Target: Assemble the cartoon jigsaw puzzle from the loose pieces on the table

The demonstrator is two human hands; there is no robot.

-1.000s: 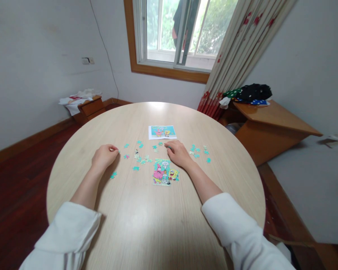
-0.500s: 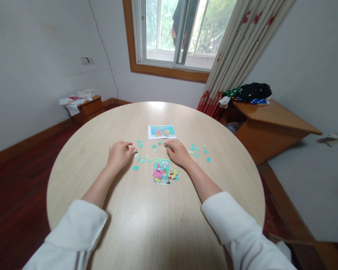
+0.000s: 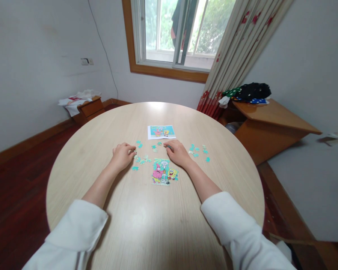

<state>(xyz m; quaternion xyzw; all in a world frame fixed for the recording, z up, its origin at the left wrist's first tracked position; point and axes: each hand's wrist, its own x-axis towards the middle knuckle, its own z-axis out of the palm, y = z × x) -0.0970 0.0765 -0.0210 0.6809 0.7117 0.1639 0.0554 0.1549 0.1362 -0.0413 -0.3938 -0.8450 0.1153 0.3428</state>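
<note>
My left hand (image 3: 123, 155) has thumb and fingertips pinched together on a small jigsaw puzzle piece (image 3: 135, 151), mostly hidden by the fingers. Loose blue-green puzzle pieces (image 3: 142, 162) lie just right of it. On the other side, my right hand (image 3: 177, 152) rests on the table with its fingers curled in; a dark spot shows under them, but I cannot tell what it is. Between the wrists lies the partly joined cartoon puzzle (image 3: 161, 172), with pink, pale-green and yellow figures and an uneven right edge.
A printed reference picture (image 3: 161, 131) lies beyond the hands on the round wooden table (image 3: 154, 225). More loose pieces (image 3: 195, 150) are spread right of my right hand. A wooden cabinet (image 3: 273, 116) with cloths on top stands past the table's right edge.
My left hand has shifted slightly right and its fingertips have closed on the puzzle piece. My right hand has stayed almost still.
</note>
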